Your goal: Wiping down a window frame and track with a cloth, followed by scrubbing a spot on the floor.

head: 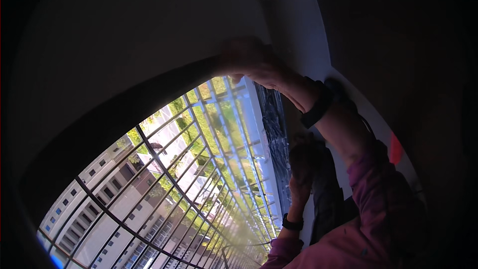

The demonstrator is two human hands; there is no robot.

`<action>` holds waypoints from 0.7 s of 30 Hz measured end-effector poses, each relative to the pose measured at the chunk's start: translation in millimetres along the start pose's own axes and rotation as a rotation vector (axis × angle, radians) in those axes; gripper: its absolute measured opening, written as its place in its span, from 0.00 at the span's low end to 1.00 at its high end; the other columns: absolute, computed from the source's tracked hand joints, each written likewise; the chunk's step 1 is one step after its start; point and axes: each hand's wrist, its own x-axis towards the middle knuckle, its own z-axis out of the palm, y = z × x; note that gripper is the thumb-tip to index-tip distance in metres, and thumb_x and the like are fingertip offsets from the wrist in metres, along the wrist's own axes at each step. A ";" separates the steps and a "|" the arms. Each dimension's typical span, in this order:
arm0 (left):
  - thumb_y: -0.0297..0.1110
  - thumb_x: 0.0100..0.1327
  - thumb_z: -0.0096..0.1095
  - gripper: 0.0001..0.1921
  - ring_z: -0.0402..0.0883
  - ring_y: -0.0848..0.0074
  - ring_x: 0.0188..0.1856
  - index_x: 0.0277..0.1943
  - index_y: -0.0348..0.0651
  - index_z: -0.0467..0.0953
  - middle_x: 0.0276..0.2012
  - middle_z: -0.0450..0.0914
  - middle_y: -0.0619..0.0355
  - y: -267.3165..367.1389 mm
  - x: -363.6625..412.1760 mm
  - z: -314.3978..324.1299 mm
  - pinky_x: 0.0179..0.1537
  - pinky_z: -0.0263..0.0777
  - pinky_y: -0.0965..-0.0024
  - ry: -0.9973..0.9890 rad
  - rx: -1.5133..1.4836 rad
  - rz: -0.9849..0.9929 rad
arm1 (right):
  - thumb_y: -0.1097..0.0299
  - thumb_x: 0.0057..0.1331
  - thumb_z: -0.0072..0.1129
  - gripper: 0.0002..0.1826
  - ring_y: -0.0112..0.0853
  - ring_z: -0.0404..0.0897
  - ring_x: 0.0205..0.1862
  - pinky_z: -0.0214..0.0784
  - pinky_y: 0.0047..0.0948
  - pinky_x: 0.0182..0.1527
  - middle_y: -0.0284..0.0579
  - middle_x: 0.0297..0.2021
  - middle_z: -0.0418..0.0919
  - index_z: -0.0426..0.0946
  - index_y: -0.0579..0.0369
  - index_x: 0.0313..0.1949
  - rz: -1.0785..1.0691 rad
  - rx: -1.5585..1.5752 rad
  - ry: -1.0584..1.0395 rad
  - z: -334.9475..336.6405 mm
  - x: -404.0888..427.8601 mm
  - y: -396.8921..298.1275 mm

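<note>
My right hand (pixel 254 59) reaches across to the dark edge of a window opening (pixel 179 78). Its fingers fade into shadow, so whether they grip the edge or hold something small is unclear. Lower down, my left hand (pixel 301 160) is beside a glossy, wrinkled black strip (pixel 275 130) along the light sill (pixel 267 149). Deep shade hides the left fingers and anything in them. Each wrist wears a black band, and pink-purple sleeves (pixel 368 186) cover the arms above.
Metal grille bars (pixel 175 179) span the outside of the opening. Far below lie a pale building (pixel 112 194), grass and a paved path. A dark wall surface (pixel 130 26) surrounds the opening. A pale wall (pixel 298 30) meets a corner, with a red object (pixel 396 148) at right.
</note>
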 end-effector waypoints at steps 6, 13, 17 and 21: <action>0.24 0.49 0.56 0.22 0.73 0.63 0.48 0.51 0.36 0.65 0.43 0.74 0.44 -8.4 -1.5 2.0 0.45 0.67 0.70 -0.044 -0.009 0.049 | 0.62 0.51 0.63 0.13 0.20 0.68 0.14 0.58 0.18 0.16 0.35 0.15 0.69 0.72 0.58 0.24 0.002 0.023 -0.045 4.1 7.0 -9.7; 0.22 0.49 0.55 0.25 0.72 0.64 0.49 0.53 0.37 0.63 0.44 0.73 0.46 -6.2 0.4 2.4 0.46 0.66 0.70 -0.075 -0.071 0.009 | 0.61 0.50 0.63 0.15 0.20 0.70 0.15 0.61 0.17 0.18 0.37 0.15 0.70 0.71 0.59 0.25 -0.087 -0.073 -0.098 22.4 9.5 -29.6; 0.22 0.48 0.56 0.26 0.72 0.64 0.49 0.54 0.37 0.62 0.45 0.73 0.46 -7.7 0.6 3.1 0.47 0.66 0.70 -0.070 0.012 0.106 | 0.61 0.50 0.63 0.15 0.21 0.71 0.16 0.63 0.18 0.20 0.37 0.16 0.71 0.71 0.60 0.24 -0.045 0.018 -0.061 11.3 3.9 -17.8; 0.22 0.48 0.56 0.28 0.71 0.65 0.50 0.55 0.37 0.61 0.46 0.73 0.45 -6.0 3.3 -0.2 0.48 0.66 0.71 -0.096 0.023 0.100 | 0.63 0.52 0.62 0.13 0.22 0.72 0.17 0.65 0.18 0.21 0.39 0.18 0.72 0.72 0.60 0.26 -0.062 -0.066 -0.085 23.9 5.9 -30.6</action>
